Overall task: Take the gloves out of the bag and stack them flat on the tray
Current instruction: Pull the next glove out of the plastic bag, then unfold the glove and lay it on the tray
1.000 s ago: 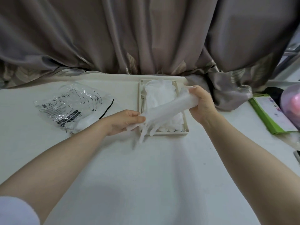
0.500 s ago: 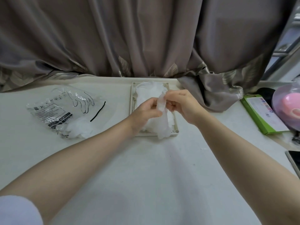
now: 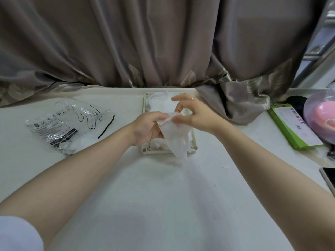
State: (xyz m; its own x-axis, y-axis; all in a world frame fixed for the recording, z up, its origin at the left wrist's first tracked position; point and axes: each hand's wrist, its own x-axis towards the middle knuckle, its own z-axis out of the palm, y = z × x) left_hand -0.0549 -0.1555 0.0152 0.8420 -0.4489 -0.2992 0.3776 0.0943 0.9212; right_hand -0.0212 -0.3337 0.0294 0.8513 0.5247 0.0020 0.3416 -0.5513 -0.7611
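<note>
A thin translucent white glove (image 3: 175,140) hangs over the beige tray (image 3: 146,151), its fingers pointing down past the tray's near rim. My left hand (image 3: 147,128) and my right hand (image 3: 192,115) both pinch the glove's cuff edge, close together above the tray. Several more white gloves (image 3: 160,103) lie flat in the tray under my hands. The clear printed bag (image 3: 65,124) lies on the table to the left, with crumpled white gloves showing at its near end.
A grey curtain (image 3: 235,104) hangs behind the table and bunches onto it right of the tray. A green box (image 3: 293,127), a pink bowl under clear plastic (image 3: 322,116) and a phone's edge (image 3: 329,178) sit at the far right.
The glove was stretched slantwise between my hands a second ago. My hands have come together over the tray and the glove now hangs down from its cuff.
</note>
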